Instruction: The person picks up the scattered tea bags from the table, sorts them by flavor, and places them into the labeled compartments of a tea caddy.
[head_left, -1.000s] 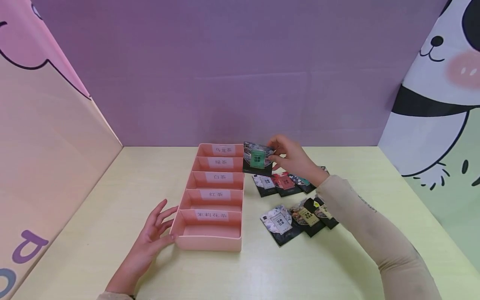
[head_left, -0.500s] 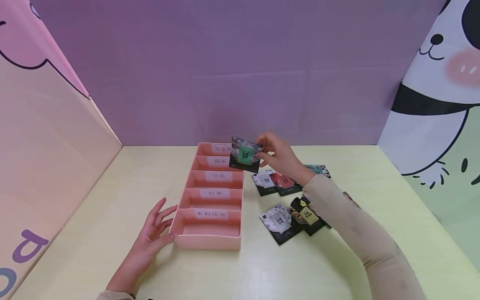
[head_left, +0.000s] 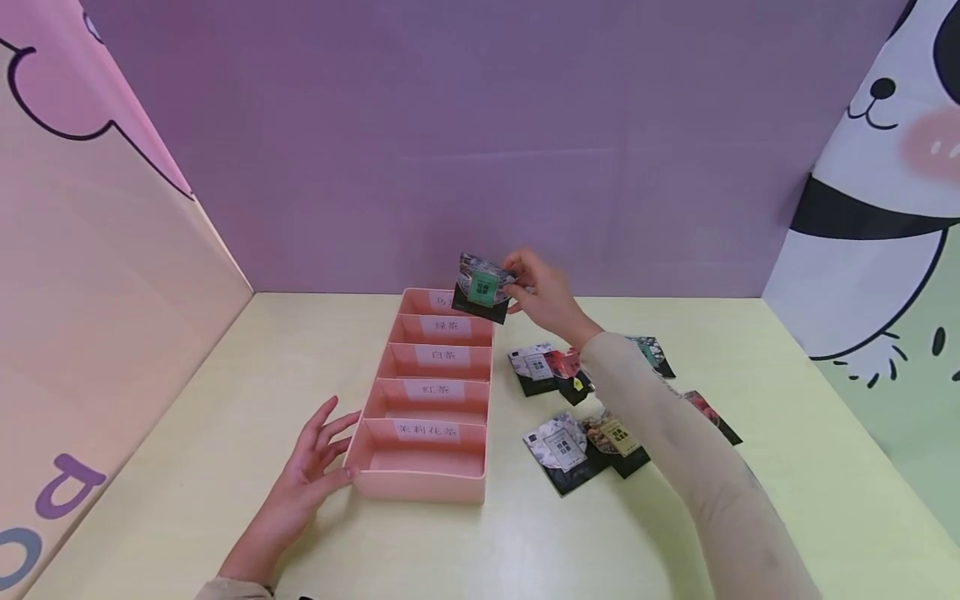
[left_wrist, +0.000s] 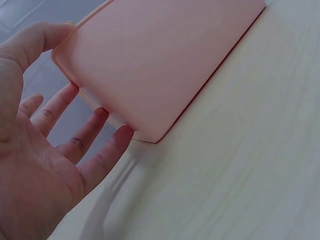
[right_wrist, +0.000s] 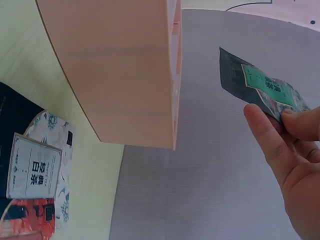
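A pink divided box (head_left: pixel 420 487) stands on the table, its compartments marked with white Chinese labels. Over its rear compartment, my right hand (head_left: pixel 546 293) pinches a dark tea sachet (head_left: pixel 482 289) with a green label by its right edge. The right wrist view shows this tea sachet (right_wrist: pixel 267 86) between thumb and fingers, raised above the box's rim and partly tilted. At the box's front left corner is my left hand (head_left: pixel 309 471), fingers spread and nearly straight. In the left wrist view its fingertips (left_wrist: pixel 121 136) touch the box wall (left_wrist: pixel 145 65), with the thumb at the corner.
Right of the box lie two rows of tea sachets, among them a white-labelled one (head_left: pixel 564 450), a yellow-labelled one (head_left: pixel 619 437) and a red one (head_left: pixel 712 417) at the far right. My right sleeve (head_left: pixel 675 442) covers part of them. A purple backdrop (head_left: pixel 510 150) rises behind.
My right hand has carried the green-labelled sachet left and upward, from beside the box to over its rear compartment. The left hand has stayed at the front left corner.
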